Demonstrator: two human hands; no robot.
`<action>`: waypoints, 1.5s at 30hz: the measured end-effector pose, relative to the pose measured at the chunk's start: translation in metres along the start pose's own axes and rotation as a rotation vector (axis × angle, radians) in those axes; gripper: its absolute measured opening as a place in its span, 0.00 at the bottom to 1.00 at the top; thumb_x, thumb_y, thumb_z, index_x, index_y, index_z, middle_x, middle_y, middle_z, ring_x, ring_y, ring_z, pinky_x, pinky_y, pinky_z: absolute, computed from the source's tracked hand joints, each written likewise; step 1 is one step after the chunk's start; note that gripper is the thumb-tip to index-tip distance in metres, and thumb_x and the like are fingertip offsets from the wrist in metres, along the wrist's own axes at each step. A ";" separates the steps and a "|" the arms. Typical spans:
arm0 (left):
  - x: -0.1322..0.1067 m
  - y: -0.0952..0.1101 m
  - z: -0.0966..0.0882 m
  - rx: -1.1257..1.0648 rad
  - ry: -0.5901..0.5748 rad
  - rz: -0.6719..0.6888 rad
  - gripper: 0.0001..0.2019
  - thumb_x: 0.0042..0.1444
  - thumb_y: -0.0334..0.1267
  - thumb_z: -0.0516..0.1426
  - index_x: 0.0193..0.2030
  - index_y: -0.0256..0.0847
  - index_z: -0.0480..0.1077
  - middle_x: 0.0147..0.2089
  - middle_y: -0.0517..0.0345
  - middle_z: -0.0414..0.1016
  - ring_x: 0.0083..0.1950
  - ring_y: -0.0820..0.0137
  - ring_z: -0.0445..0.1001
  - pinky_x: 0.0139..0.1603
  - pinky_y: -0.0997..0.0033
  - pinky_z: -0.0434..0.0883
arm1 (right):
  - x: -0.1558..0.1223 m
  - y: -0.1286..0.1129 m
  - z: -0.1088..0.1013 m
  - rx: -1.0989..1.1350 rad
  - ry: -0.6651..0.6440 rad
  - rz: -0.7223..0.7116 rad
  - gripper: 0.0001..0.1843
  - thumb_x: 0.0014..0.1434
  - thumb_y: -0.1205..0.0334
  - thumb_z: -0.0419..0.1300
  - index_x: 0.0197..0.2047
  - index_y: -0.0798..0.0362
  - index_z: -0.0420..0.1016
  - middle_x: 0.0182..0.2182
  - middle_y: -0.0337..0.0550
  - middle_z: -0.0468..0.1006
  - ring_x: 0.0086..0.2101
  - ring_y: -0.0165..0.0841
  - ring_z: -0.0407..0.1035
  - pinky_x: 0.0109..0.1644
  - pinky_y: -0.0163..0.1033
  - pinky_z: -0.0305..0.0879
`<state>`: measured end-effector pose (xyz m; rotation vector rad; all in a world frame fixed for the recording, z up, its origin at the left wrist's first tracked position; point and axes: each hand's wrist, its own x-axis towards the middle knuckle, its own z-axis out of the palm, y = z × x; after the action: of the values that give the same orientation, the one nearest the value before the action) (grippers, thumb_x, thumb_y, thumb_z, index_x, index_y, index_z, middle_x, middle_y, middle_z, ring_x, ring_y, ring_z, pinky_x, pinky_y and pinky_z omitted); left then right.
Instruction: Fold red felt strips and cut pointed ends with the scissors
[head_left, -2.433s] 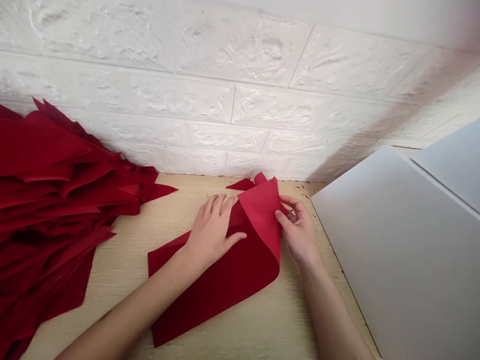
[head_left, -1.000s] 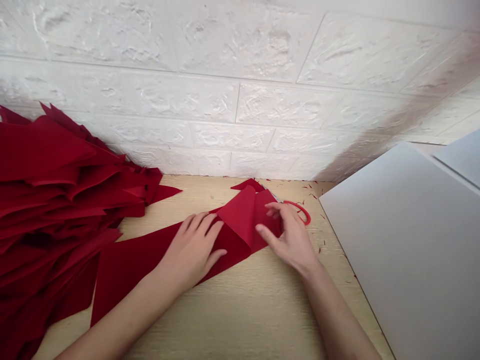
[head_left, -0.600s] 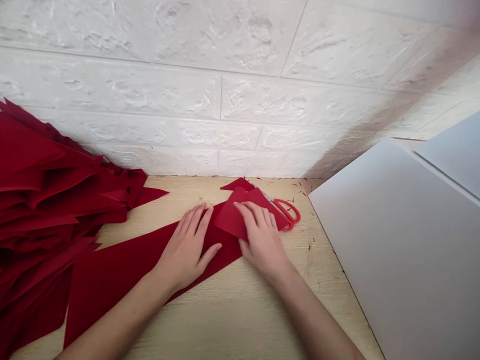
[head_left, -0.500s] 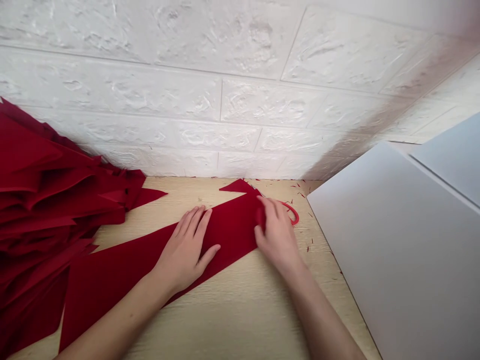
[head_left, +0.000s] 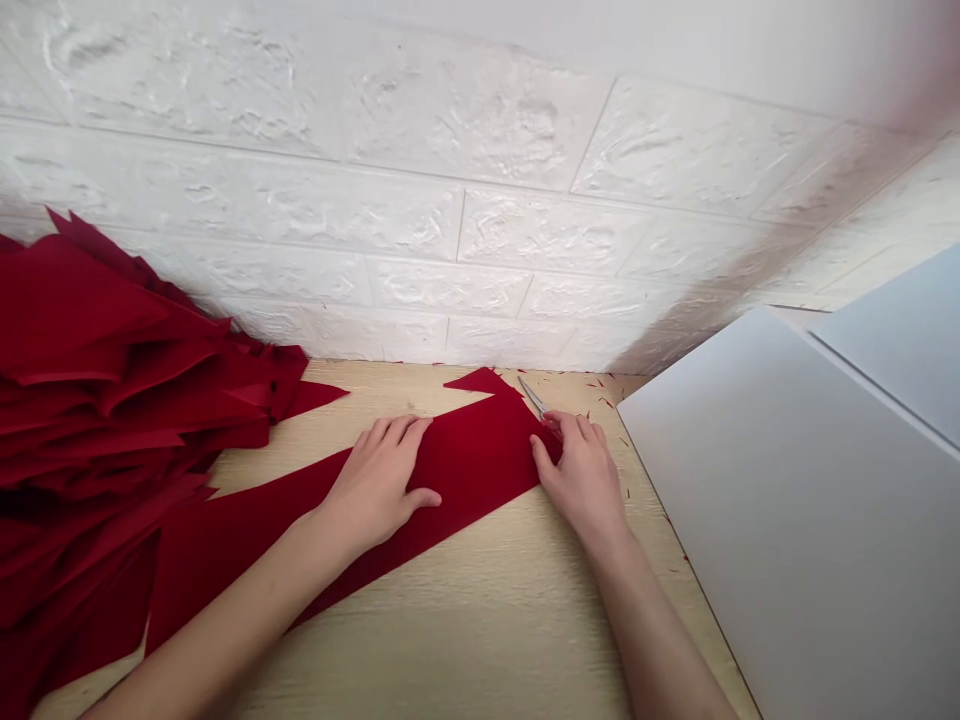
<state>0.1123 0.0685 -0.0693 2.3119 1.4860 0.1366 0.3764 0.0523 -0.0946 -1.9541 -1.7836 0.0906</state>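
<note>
A long dark red felt strip (head_left: 465, 462) lies flat and slanted across the wooden table (head_left: 495, 620). My left hand (head_left: 379, 482) rests on its middle, palm down, fingers stretched out. My right hand (head_left: 583, 478) is at the strip's right end, thumb against the cloth's edge. Its fingers curl together over the handles of the scissors (head_left: 533, 398), which are hidden; only the metal blades stick out toward the wall.
A big heap of cut red felt pieces (head_left: 97, 400) fills the left side. A small red scrap (head_left: 480, 381) lies by the white brick wall (head_left: 480, 220). Grey boards (head_left: 787, 520) cover the right. Tiny red clippings dot the table near the scissors.
The folded-over end of the strip has been laid out flat. My right hand slid right from the cloth onto the scissors' red handles. My left hand stays pressed on the strip.
</note>
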 end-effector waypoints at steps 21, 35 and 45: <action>0.045 0.013 0.016 -0.345 0.223 0.401 0.14 0.70 0.40 0.49 0.46 0.42 0.75 0.45 0.53 0.76 0.43 0.69 0.74 0.47 0.69 0.70 | 0.001 0.000 0.005 0.109 0.183 -0.084 0.23 0.71 0.51 0.49 0.61 0.55 0.67 0.55 0.57 0.74 0.54 0.48 0.65 0.60 0.57 0.63; 0.047 0.035 0.016 -0.364 0.383 0.372 0.17 0.65 0.48 0.56 0.55 0.41 0.70 0.54 0.49 0.77 0.57 0.59 0.73 0.60 0.53 0.70 | -0.004 -0.014 -0.006 0.281 0.216 -0.346 0.08 0.69 0.64 0.57 0.36 0.50 0.72 0.31 0.41 0.77 0.34 0.36 0.69 0.40 0.40 0.65; 0.050 0.056 0.004 -0.600 0.356 0.395 0.10 0.68 0.39 0.54 0.40 0.43 0.77 0.41 0.60 0.82 0.42 0.70 0.77 0.47 0.69 0.70 | -0.008 -0.023 -0.011 0.309 0.231 -0.419 0.09 0.69 0.66 0.56 0.37 0.52 0.74 0.29 0.40 0.77 0.32 0.34 0.69 0.38 0.38 0.63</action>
<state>0.1829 0.0919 -0.0590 2.0941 0.9177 0.9987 0.3582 0.0419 -0.0779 -1.2963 -1.8556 -0.0020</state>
